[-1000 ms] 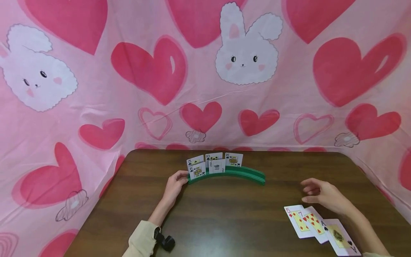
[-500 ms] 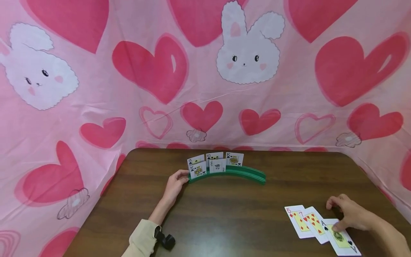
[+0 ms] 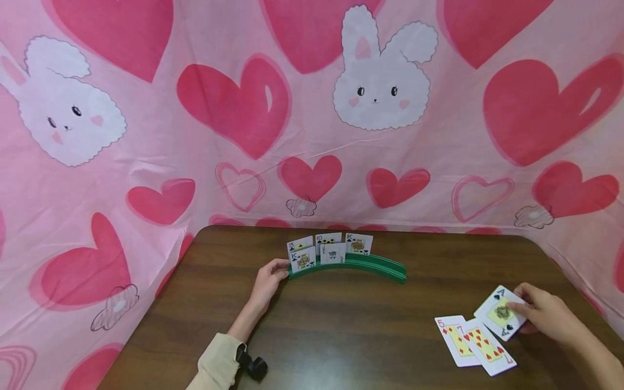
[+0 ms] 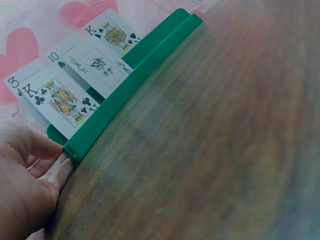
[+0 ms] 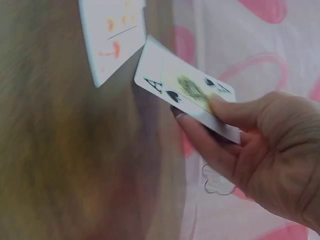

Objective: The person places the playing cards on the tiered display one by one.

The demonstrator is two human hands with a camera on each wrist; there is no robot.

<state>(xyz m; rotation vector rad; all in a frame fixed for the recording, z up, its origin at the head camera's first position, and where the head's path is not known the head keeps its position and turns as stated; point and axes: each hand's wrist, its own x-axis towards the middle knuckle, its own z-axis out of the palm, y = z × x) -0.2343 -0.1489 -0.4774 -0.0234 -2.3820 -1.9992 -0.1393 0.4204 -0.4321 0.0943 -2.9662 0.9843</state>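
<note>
My left hand [image 3: 267, 281] pinches the left end of a curved green card holder [image 3: 375, 264]; the left wrist view shows the thumb at its tip. Upright in the front slot stand a king of clubs [image 3: 303, 261] and a joker [image 4: 100, 67]. Behind them are a 3 of clubs [image 3: 300, 244], a 10 of spades [image 3: 329, 239] and a king of spades [image 3: 359, 244]. Over on the right, my right hand [image 3: 548, 314] grips an ace of spades [image 3: 491, 313] between thumb on its face and fingers beneath, the card tilted above the table.
A 5 of diamonds [image 3: 453, 341] lies face up on the brown wooden table [image 3: 341, 336], partly covered by a 7 of hearts [image 3: 487, 346]. Pink cloth [image 3: 312, 135] with hearts and rabbits hangs behind the table and at its sides. A black strap device [image 3: 253, 367] sits on the left wrist.
My right hand has moved right to the ace of spades, taken hold of it and lifted it off the 7 of hearts, turning it. The left hand stays at the card holder.
</note>
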